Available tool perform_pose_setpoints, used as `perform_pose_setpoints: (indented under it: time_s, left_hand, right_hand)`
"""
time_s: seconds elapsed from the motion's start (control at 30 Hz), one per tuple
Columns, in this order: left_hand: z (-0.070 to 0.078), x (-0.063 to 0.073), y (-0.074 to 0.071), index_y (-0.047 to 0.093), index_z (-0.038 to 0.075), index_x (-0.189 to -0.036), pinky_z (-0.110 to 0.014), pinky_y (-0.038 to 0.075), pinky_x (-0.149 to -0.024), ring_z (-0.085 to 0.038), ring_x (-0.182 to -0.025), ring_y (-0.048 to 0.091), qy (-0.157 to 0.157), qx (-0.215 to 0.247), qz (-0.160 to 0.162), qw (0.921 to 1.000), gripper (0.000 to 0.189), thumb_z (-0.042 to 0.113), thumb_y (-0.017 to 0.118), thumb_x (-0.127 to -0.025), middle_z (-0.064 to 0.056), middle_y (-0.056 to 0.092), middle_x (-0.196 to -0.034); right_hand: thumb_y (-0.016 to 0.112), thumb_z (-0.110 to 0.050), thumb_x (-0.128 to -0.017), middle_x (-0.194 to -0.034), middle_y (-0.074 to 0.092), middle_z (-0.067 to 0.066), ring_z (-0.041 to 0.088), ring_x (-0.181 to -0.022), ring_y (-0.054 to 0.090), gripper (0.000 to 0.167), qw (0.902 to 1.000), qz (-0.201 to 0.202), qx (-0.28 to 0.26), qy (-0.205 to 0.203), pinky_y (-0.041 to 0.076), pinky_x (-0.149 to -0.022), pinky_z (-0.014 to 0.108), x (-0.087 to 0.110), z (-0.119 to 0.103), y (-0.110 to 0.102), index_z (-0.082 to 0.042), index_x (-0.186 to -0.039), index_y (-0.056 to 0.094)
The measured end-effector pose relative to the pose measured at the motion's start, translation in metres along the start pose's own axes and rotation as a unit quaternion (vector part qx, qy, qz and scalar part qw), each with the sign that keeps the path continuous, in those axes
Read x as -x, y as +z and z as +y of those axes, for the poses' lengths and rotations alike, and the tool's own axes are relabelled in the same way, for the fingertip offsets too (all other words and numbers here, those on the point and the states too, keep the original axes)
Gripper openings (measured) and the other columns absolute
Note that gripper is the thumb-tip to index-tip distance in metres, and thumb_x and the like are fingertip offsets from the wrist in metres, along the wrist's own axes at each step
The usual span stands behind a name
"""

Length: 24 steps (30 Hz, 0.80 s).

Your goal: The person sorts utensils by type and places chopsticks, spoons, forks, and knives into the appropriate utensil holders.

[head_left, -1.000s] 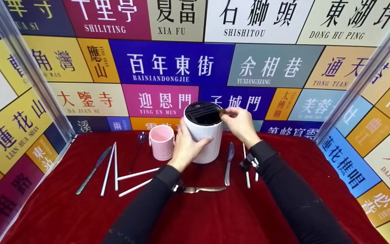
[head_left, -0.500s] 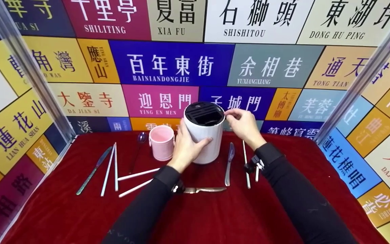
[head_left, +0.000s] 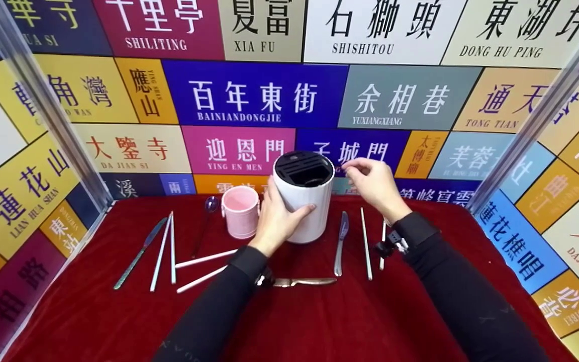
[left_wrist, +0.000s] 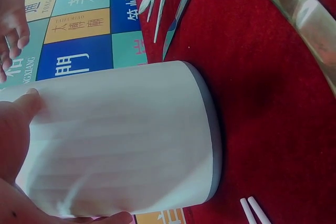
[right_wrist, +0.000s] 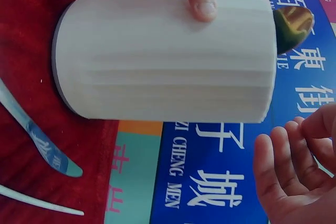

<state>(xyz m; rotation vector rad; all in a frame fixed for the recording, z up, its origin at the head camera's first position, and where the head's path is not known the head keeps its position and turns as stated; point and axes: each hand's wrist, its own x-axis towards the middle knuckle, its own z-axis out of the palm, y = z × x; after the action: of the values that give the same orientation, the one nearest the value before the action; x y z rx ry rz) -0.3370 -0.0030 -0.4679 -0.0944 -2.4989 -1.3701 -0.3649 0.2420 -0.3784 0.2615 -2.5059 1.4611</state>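
Note:
A white ribbed utensil holder (head_left: 305, 216) with a black slotted top (head_left: 302, 168) stands at the back of the table. My left hand (head_left: 278, 216) grips its side, the thumb spread across the front. Above the holder's rim, in the right wrist view, shows a golden spoon's bowl (right_wrist: 294, 27). Just right of the rim hovers my right hand (head_left: 374, 187), fingers loosely bent with nothing between them. A pink cup (head_left: 240, 211) with small side handles is left of the holder.
Knives (head_left: 341, 244) lie right of, before and left of the holder, one golden (head_left: 304, 282) in front. Chopsticks (head_left: 162, 251) lie left and right, with white sticks (head_left: 204, 258) near the left forearm. A dark spoon (head_left: 211, 203) lies beside the cup. Sign-covered walls (head_left: 254, 95) enclose the table.
My right hand has let go of the small golden-brown thing at the holder's rim and drawn away to the right. The left hand keeps its grip and the holder has not moved.

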Motion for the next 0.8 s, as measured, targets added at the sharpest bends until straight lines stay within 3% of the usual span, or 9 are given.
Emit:
perform_pose_setpoints:
  time_s: [0.37,0.8]
  left_hand:
    - [-0.001,-0.001,0.001,0.013,0.011,-0.177,-0.057,0.042,-0.129,-0.041,-0.153,0.052,-0.005,0.002,-0.002,1.0000,0.130,0.056,0.092,-0.084,-0.022,0.044,-0.171]
    - [-0.003,-0.001,0.001,0.015,0.012,-0.176,-0.059,0.045,-0.126,-0.043,-0.150,0.054,0.002,-0.002,0.002,1.0000,0.129,0.057,0.093,-0.083,-0.023,0.046,-0.169]
  right_hand:
    - [0.064,-0.019,-0.109,-0.094,0.074,0.003,0.008,-0.073,0.073,0.025,0.9996,-0.014,0.018,0.016,0.065,-0.069,0.024,0.007,0.007,-0.028,-0.005,-0.121,0.081]
    - [0.062,-0.020,-0.111,-0.092,0.076,0.003,0.007,-0.068,0.070,0.026,0.9962,-0.020,0.071,0.047,0.063,-0.064,0.024,0.013,0.034,-0.056,-0.004,-0.123,0.079]
